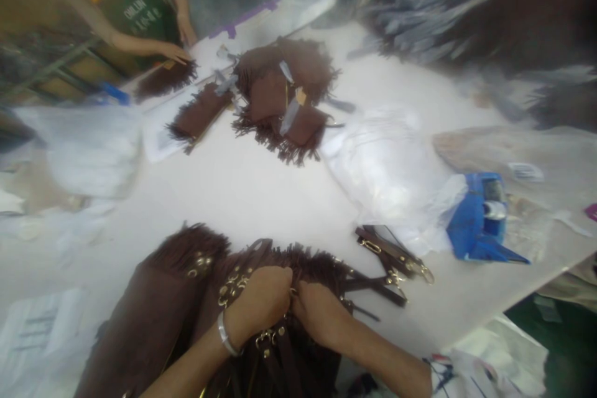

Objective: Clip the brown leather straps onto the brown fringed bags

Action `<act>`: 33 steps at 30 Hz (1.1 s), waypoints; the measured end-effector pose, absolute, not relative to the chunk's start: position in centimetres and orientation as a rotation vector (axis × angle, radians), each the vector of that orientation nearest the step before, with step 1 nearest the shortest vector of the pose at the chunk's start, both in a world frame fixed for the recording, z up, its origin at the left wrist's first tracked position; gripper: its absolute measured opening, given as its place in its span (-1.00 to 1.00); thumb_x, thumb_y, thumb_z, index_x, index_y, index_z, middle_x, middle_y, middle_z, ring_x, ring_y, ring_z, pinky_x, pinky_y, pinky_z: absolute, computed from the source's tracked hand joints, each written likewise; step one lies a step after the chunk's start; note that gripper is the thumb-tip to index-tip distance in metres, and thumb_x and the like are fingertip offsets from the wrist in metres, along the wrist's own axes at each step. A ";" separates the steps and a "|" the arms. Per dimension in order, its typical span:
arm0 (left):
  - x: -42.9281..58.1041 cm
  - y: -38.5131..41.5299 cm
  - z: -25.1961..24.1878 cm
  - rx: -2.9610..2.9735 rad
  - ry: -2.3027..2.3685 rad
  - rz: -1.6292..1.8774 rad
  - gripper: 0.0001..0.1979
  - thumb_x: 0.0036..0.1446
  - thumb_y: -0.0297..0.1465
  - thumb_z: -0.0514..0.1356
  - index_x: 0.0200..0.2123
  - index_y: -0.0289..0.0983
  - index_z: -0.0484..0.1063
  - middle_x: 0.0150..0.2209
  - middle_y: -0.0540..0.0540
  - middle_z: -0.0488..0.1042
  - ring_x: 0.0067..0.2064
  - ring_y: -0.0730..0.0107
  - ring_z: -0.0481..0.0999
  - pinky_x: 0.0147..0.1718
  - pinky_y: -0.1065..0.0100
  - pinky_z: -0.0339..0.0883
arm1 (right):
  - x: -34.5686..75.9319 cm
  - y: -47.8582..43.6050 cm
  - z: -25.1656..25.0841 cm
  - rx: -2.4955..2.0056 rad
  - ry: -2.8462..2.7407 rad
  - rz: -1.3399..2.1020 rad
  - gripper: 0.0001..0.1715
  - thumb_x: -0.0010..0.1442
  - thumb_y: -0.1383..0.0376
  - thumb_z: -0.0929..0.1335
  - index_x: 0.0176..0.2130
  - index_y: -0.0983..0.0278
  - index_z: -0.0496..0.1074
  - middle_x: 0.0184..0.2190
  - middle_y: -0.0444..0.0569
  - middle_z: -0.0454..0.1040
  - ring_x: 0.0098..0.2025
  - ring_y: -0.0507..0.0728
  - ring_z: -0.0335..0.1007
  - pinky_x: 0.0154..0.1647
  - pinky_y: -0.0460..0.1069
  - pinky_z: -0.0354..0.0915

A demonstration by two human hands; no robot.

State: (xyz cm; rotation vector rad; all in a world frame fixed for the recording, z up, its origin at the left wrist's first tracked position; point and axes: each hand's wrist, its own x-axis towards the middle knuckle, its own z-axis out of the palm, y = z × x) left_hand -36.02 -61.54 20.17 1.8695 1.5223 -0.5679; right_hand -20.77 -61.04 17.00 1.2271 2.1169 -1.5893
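Meeting over a dark-brown fringed bag (313, 362) — left hand (265, 295) and right hand (319, 311), fingers curled closed.
A small gold metal ring (293, 291) shows between — exact grip, I can't tell.

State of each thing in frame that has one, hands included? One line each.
Left hand: fingers curled shut; what's inside is hidden
Right hand: fingers curled shut, close beside the left
Brown fringed bag under the hands: lying down, partly covered
Brown bag at left: lying down
Loose straps: in a jumble
Blue box: open
White plastic at right: crumpled, heaped
Small fringed bags beyond: piled up
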 end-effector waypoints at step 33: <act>-37.0 -61.7 20.8 1.711 1.581 -0.303 -0.80 0.04 -0.59 0.03 -0.35 -0.19 0.34 -0.42 0.00 0.50 -0.37 0.31 0.45 -0.43 0.35 0.06 | -21.8 -60.9 18.7 1.291 2.110 -1.482 -0.68 0.23 0.33 0.17 -0.22 0.37 0.46 -0.29 0.17 0.58 -0.24 0.25 0.55 -0.35 -0.02 0.27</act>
